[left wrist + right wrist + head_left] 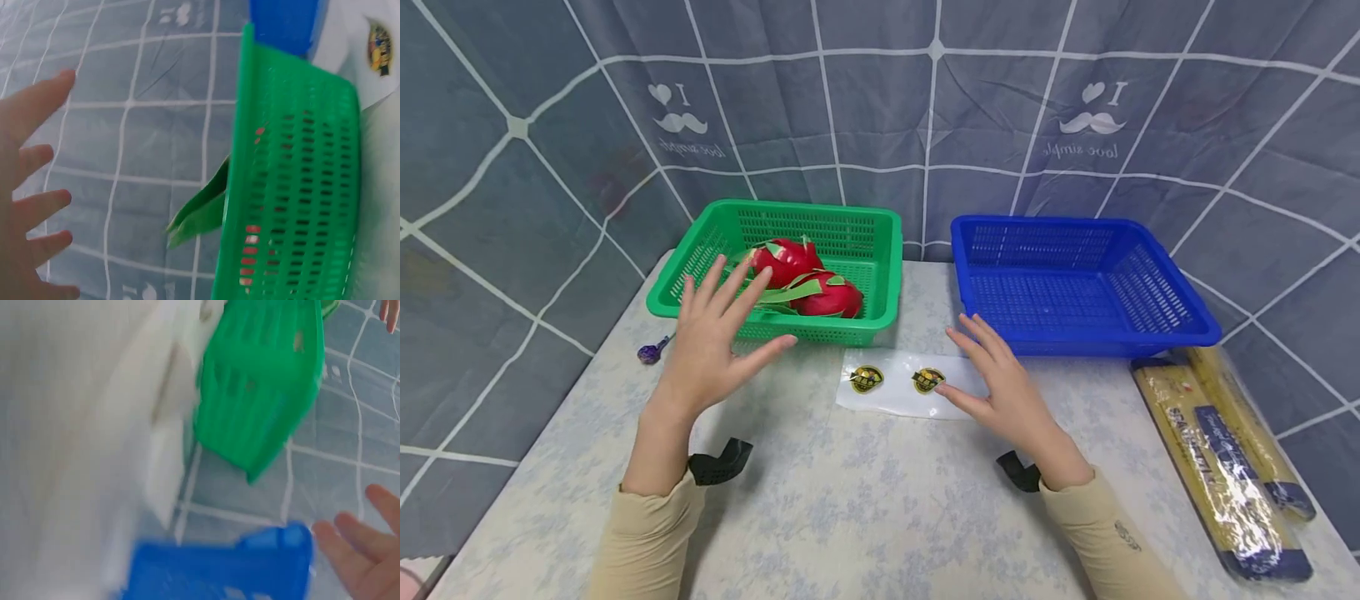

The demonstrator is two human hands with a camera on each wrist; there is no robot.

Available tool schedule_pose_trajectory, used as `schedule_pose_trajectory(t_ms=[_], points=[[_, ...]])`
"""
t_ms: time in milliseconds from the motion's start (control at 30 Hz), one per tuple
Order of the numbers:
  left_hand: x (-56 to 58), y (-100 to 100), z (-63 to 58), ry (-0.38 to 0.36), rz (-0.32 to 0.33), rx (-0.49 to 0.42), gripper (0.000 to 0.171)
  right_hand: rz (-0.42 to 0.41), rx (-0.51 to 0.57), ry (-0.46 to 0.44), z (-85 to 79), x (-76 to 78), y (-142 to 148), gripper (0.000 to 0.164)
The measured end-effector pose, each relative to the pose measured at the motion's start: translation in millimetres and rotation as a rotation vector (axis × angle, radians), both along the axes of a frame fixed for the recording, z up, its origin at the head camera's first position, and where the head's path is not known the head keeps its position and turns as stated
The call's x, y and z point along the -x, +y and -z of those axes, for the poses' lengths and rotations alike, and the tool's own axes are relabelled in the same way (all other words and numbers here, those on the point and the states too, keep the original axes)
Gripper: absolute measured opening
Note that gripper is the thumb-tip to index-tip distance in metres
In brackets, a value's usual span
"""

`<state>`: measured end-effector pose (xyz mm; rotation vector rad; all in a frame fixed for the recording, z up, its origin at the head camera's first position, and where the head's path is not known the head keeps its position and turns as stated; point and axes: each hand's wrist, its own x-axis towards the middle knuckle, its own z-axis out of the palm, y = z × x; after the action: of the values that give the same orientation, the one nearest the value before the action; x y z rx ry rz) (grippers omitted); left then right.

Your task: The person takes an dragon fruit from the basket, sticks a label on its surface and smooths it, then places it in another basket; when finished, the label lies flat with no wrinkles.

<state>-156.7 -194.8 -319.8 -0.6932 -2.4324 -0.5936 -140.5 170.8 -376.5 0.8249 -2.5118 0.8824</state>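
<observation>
My left hand, fingers spread and holding nothing, hovers in front of the green basket and overlaps its near left part in the head view. Inside that basket lie red dragon fruits with green scales. My right hand is raised with its fingers apart, near the front left corner of the blue basket, which has nothing in it. Beneath its thumb, in the head view, a white plastic sheet with two black-and-gold stickers lies flat on the table.
Two packs of spaghetti lie at the right, one partly over the other. A small purple wrapped lollipop is left of the green basket. Behind the patterned tabletop hangs a grey checked curtain.
</observation>
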Motion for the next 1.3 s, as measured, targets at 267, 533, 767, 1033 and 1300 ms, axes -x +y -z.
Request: schedule_pose_trajectory(t_ms=[267, 533, 767, 1033, 1300], points=[[6.5, -19.2, 11.3, 0.031, 0.116, -0.634, 0.045, -0.244, 0.437, -0.286, 2.2, 15.6, -28.7, 0.058], [21.5, -16.1, 52.6, -0.088, 0.199, -1.159, 0.020, -0.254, 0.544, -0.380, -13.2, 44.7, -57.2, 0.046], [24.9, -3.7, 73.6, -0.254, 0.042, -1.181, 0.022, -0.266, 0.585, -0.420, -32.9, 58.6, -83.4, 0.043], [20.8, 8.3, 73.0, -0.311, -0.028, -1.203, 0.019, -0.217, 0.488, -0.490, -23.3, 89.0, -104.4, 0.043], [35.7, 0.9, 94.1, -0.329, 0.008, -1.301, 0.014, -0.222, 0.425, -0.523, -22.2, 110.7, -124.8, 0.044]])
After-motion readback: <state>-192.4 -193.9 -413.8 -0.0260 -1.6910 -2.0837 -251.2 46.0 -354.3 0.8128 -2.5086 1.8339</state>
